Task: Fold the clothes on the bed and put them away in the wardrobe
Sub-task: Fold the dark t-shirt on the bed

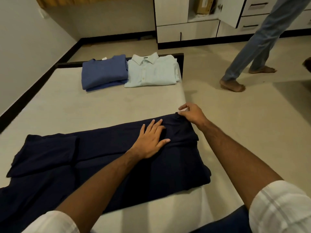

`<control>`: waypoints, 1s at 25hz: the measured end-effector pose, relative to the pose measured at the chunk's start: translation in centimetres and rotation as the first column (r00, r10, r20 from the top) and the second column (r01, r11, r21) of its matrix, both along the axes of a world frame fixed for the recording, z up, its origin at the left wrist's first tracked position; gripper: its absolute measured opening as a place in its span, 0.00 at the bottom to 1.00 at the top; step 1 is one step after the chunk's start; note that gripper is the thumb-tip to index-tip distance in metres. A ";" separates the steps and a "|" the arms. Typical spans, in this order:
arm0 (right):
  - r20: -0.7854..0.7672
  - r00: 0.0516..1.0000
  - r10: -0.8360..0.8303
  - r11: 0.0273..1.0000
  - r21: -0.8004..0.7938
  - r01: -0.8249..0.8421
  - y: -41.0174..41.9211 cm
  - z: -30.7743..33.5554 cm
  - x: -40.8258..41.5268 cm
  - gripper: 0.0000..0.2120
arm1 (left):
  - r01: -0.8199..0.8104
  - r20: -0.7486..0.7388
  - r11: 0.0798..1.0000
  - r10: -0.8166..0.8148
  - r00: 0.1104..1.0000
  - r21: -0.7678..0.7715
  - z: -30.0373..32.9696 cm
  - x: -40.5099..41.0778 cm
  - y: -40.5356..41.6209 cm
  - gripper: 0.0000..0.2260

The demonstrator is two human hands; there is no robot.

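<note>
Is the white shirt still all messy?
No, the white shirt lies neatly folded on the bed beside the blue one.

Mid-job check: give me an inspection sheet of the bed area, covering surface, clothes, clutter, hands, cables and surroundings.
Surface: bed with a plain beige cover, mostly bare in the middle.
Job's things: navy garment spread across the near end, partly folded; folded blue shirt and folded pale collared shirt side by side at the far end.
Clutter: nothing seen on the bed.
Hands: left hand pressed flat on the navy garment; right hand pinching its far right corner with the fingers.
Cables: nothing seen.
Surroundings: wardrobe beyond the bed with one door open; cardboard box on its shelf; another person's legs walking on the floor to the right.
</note>
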State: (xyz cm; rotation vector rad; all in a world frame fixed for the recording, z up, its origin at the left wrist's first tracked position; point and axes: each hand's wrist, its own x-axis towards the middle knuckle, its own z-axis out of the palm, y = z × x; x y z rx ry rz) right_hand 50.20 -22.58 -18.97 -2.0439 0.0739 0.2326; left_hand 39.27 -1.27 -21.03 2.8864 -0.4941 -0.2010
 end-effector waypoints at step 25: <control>-0.321 0.934 -0.159 0.983 0.033 0.179 -0.4 -0.8 4.1 0.10 | -0.023 0.285 0.982 -0.032 0.958 0.188 -3.1 0.6 -2.0 0.28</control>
